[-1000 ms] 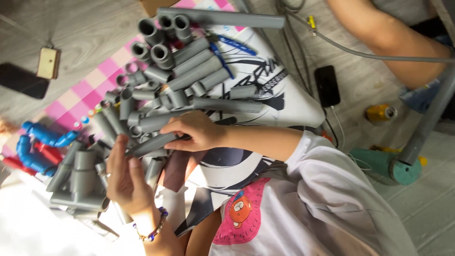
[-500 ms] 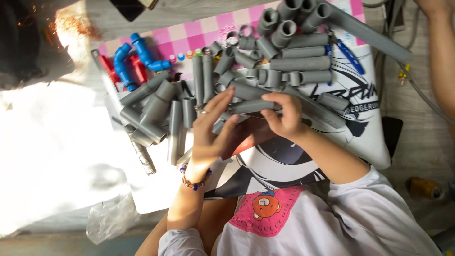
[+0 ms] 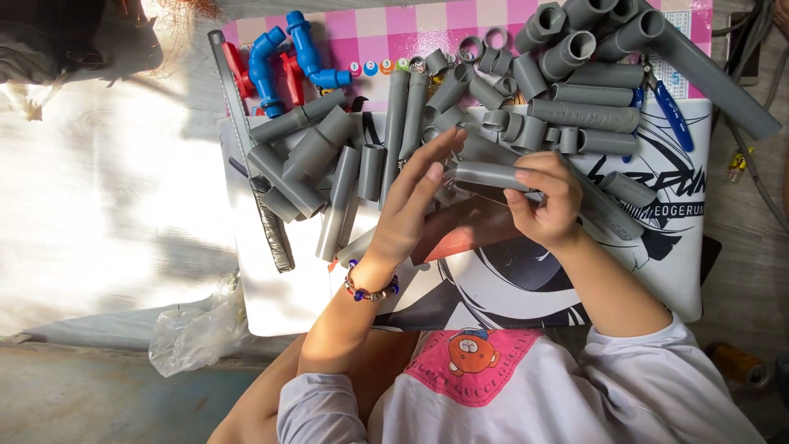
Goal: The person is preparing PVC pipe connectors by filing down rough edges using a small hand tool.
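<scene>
My right hand [image 3: 544, 200] grips a short grey pipe piece [image 3: 486, 174], held level over a white printed mat [image 3: 666, 255]. My left hand [image 3: 413, 201], with a beaded bracelet at the wrist, has its fingers spread and straight; the fingertips touch the left end of that pipe piece. A heap of grey pipe lengths and fittings [image 3: 526, 99] lies just beyond both hands.
Blue and red pipe fittings [image 3: 283, 62] lie at the far left on a pink checked sheet [image 3: 394, 25]. A hacksaw [image 3: 255, 173] runs down the mat's left edge. A long grey pipe [image 3: 715, 78] slants at the far right. Crumpled clear plastic [image 3: 193, 333] sits near left.
The view has swung, so the pile now lies straight ahead. My left hand has opened flat against the pipe end, and my right hand has lifted the short piece off the heap.
</scene>
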